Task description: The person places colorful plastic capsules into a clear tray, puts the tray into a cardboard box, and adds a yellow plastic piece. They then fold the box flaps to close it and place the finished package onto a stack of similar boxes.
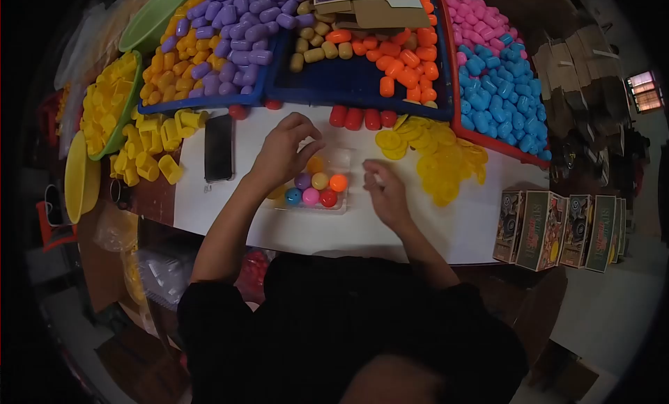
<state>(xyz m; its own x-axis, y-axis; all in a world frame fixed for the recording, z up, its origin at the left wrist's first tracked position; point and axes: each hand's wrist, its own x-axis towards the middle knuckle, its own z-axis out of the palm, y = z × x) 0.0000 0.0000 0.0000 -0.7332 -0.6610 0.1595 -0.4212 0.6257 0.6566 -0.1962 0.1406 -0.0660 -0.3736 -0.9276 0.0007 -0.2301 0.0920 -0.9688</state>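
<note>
A clear plastic tray [341, 209] lies on the white tabletop, holding several coloured capsules seen end-on, among them a blue one [293, 196], a pink one [309, 196], a red one [328, 198] and an orange one [338, 183]. Over the tray's upper left is my left hand [286, 150], fingers bent and thumb apart, with nothing visible in it. To the right of the tray, my right hand [387, 191] has loosely curled fingers with a gap at the tips and no visible object. Several red capsules [354, 118] stand in a row beyond the tray.
Yellow discs [439, 157] are piled at right, near printed boxes [540, 226]. Blue trays [293, 87] and a red tray [488, 145] of capsules line the back. A phone [219, 148] and yellow cups [148, 150] lie at left.
</note>
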